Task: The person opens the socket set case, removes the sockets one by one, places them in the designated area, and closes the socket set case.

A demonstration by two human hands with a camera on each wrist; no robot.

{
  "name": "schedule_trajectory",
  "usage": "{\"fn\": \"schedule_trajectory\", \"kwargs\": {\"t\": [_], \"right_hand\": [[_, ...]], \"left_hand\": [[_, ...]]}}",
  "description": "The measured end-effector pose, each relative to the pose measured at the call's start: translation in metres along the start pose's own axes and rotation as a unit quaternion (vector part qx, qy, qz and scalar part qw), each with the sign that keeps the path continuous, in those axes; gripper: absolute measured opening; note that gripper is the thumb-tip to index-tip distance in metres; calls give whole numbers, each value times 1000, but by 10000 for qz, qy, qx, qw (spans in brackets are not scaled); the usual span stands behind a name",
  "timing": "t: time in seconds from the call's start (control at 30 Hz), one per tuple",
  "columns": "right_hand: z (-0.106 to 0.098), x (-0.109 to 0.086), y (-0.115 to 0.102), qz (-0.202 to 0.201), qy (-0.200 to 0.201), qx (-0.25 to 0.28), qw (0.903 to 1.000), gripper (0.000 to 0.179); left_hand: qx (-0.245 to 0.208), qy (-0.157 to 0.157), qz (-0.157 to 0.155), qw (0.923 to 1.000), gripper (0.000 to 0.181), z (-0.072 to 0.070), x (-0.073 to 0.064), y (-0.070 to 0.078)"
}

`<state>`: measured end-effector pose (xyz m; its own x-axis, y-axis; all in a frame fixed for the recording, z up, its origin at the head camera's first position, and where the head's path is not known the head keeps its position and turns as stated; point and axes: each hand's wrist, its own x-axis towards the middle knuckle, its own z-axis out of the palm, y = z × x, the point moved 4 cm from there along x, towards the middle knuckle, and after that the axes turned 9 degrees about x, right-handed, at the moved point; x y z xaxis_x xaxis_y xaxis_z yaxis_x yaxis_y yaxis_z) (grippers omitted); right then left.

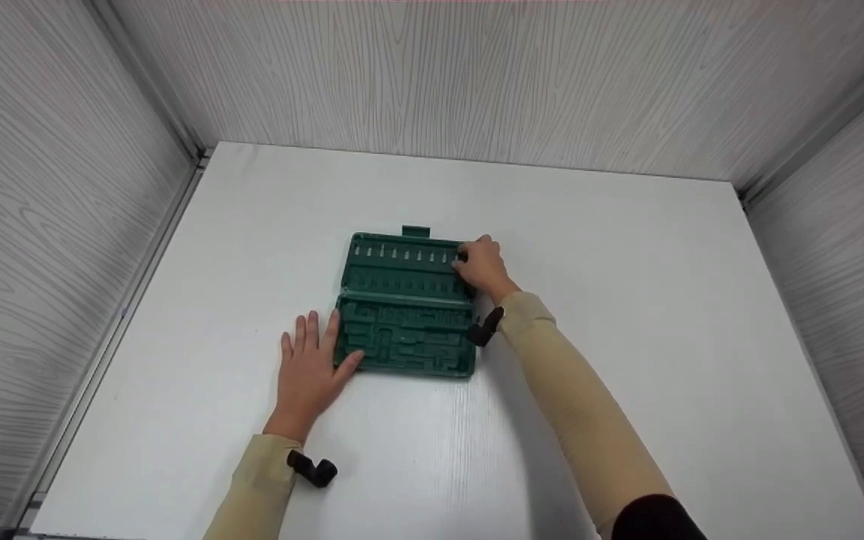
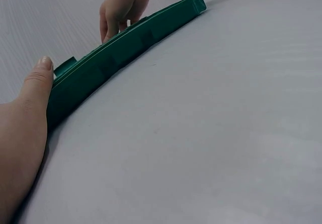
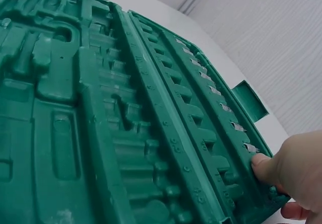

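An opened green plastic tool case (image 1: pixel 406 339) lies on the white table. One row of small silver screwdriver bits (image 1: pixel 406 255) stands in its far half; the near half has molded recesses. At the row's right end, my right hand (image 1: pixel 483 266) has curled fingers and pinches a bit that they mostly hide. Its thumb (image 3: pixel 265 167) presses beside the last visible bit in the right wrist view. My left hand (image 1: pixel 310 375) lies spread flat at the case's near left corner, thumb on the near rim and index finger along the left side.
A latch tab (image 1: pixel 415 232) sticks out from the case's far edge. Wood-grain panels stand behind the table (image 1: pixel 627 247) and on both sides. A black wrist camera (image 1: pixel 313 469) sits on the left forearm, another (image 1: pixel 485 327) on the right.
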<state>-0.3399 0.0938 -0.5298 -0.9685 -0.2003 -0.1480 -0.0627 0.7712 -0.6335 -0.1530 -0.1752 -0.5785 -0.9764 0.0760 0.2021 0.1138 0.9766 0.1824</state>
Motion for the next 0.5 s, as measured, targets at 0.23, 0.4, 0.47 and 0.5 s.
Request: {"fn": "schedule_trajectory", "kwargs": {"t": [0.23,0.4,0.47,0.5], "right_hand": [[-2,1,3,214,61,677,9975,30],[-3,0,5,97,161,965,9952,28],[-2,0,5,52,195,907,9957,28],[-2,0,5,22,219,854,9961,29]], "left_hand": [[-22,86,35,10000,81,1,0,1],[0,57,31,10000,81,1,0,0],[5,32,16,10000,81,1,0,0],[-1,22,5,10000,81,1,0,-1]]}}
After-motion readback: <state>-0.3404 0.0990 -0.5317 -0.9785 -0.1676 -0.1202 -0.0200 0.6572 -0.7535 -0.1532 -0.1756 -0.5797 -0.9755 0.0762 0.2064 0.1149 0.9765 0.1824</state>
